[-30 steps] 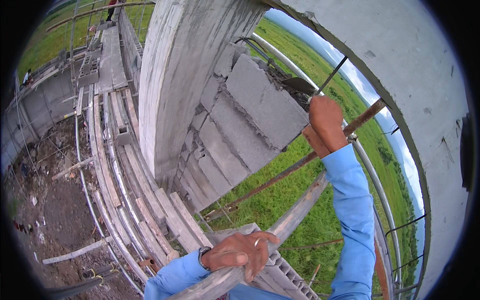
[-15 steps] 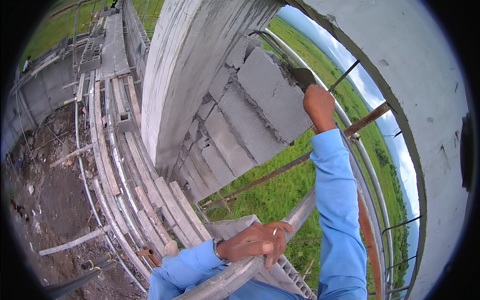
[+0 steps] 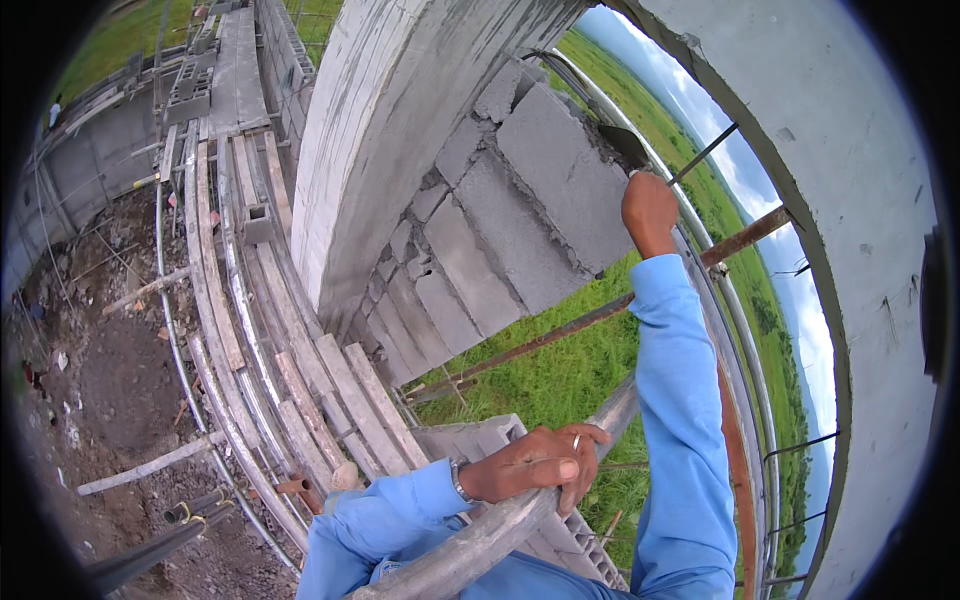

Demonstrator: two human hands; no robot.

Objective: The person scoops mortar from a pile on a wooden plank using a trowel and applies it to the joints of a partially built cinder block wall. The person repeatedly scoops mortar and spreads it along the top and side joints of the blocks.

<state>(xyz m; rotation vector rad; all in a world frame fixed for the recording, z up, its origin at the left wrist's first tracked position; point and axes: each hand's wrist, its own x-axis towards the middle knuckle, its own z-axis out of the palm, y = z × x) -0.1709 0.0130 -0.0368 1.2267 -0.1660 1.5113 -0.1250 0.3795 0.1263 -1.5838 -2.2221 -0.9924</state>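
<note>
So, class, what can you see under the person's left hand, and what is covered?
A grey pole runs under the left hand, showing on both sides of it. The stretch directly beneath is hidden.

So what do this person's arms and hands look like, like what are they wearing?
Both arms wear long light-blue sleeves, the left sleeve and the right sleeve, wrinkled along their length. Neither hand is gloved. The left hand has a silver-looking ring and a metallic wristband. The right hand shows no jewellery.
</note>
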